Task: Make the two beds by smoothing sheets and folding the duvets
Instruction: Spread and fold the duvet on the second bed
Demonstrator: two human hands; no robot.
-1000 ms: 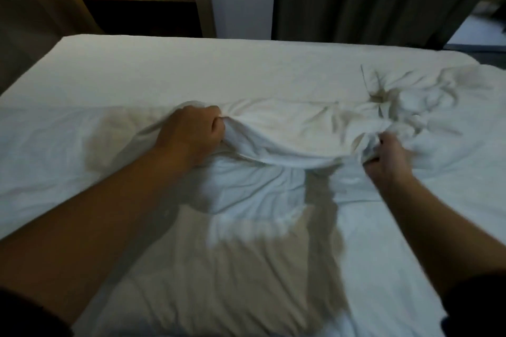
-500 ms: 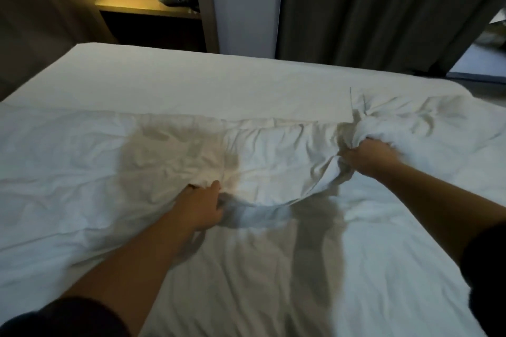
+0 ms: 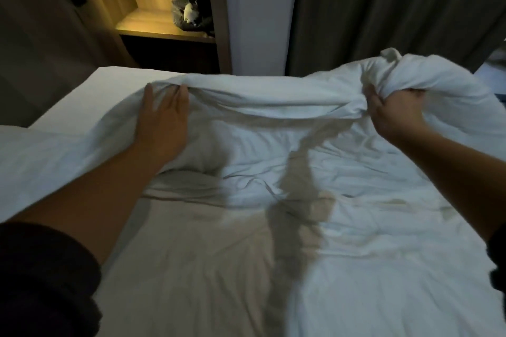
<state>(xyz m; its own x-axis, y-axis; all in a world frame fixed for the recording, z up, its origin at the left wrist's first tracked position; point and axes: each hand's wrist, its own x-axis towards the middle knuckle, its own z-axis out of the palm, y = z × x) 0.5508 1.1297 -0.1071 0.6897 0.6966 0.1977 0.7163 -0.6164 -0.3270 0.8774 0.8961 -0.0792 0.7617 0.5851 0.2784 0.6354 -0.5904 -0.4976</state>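
Dim room, grey curtain point(image 3: 383, 8), lit wooden shelf point(image 3: 164, 29), wrinkled white duvet point(image 3: 273, 96) raised in a soft roll, left hand point(image 3: 161, 117) pinching its fold, right hand point(image 3: 394, 109) gripping bunched cloth

Setting: dim bedroom. Evidence: wide white-sheeted bed point(image 3: 109, 90), warm-lit wooden wall niche point(image 3: 153, 27) holding a dark spiky ornament point(image 3: 191, 13), full-length grey fabric curtains point(image 3: 383, 8) behind.

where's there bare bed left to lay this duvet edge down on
Bare sheet shows only at the far left, between the lifted duvet edge and the shelf. The middle and right are crowded: rumpled duvet covers them, bunched highest by the curtain, with the left hand and right hand gripping its edge.
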